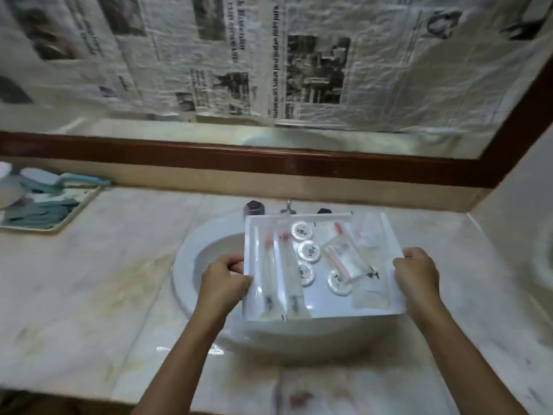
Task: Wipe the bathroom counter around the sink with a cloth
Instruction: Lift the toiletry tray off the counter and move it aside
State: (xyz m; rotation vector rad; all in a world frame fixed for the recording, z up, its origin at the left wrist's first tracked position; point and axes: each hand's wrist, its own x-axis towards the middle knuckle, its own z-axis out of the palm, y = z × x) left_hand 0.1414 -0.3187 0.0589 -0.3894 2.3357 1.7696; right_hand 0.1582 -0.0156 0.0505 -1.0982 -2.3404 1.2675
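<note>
A white amenity tray [386, 235] hangs above the white sink [191, 250], held level by both hands. My left hand [223, 283] grips its left edge and my right hand [417, 274] grips its right edge. On the tray lie several round white soaps [308, 250] and clear packets with toothbrushes [269, 265]. The beige marble counter [104, 280] surrounds the sink and shows yellowish stains. A blue-green cloth [42, 212] lies folded on a tray at the far left. The tap handles [254, 207] peek out behind the held tray.
A framed tray [74, 215] at the back left carries the cloth and a pale dish. A mirror with a dark wooden frame [269, 158] runs along the back, covered with newspaper [299, 70]. A wall closes off the right side.
</note>
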